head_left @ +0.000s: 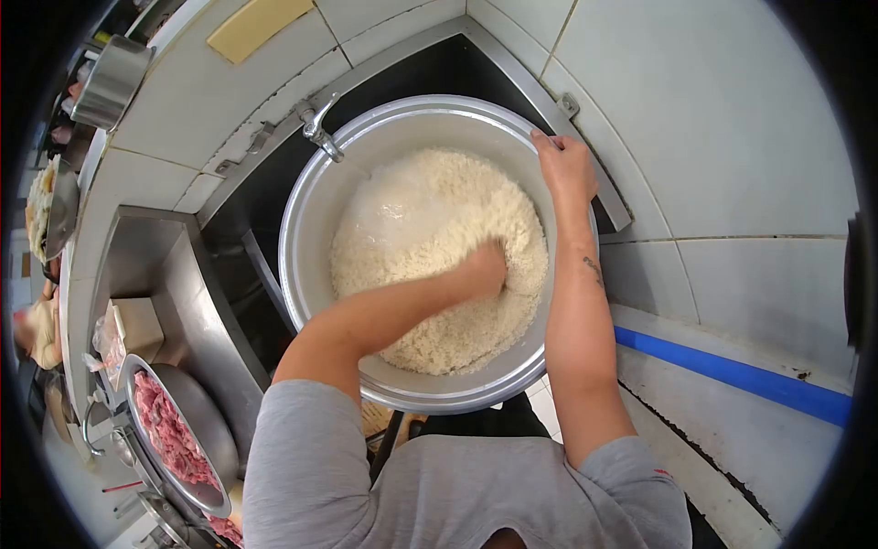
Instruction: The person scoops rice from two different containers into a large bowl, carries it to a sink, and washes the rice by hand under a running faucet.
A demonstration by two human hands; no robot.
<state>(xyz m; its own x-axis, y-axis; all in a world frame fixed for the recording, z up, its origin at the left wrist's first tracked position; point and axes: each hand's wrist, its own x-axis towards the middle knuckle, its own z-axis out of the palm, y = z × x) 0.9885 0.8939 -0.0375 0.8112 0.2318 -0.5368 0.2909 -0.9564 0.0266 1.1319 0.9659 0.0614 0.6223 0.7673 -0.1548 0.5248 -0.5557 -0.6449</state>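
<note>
A large round metal pot holds a mass of pale rice, with cloudy water showing on its left part. Under the tap, a faint stream reaches the pot. My left hand is sunk into the rice right of the middle; its fingers are buried and blurred. My right hand grips the pot's rim at the upper right, fingers wrapped over the edge.
A steel bowl of raw meat stands at the lower left beside a sink with a pale block. A blue pipe runs along the right wall. Another person is at the far left.
</note>
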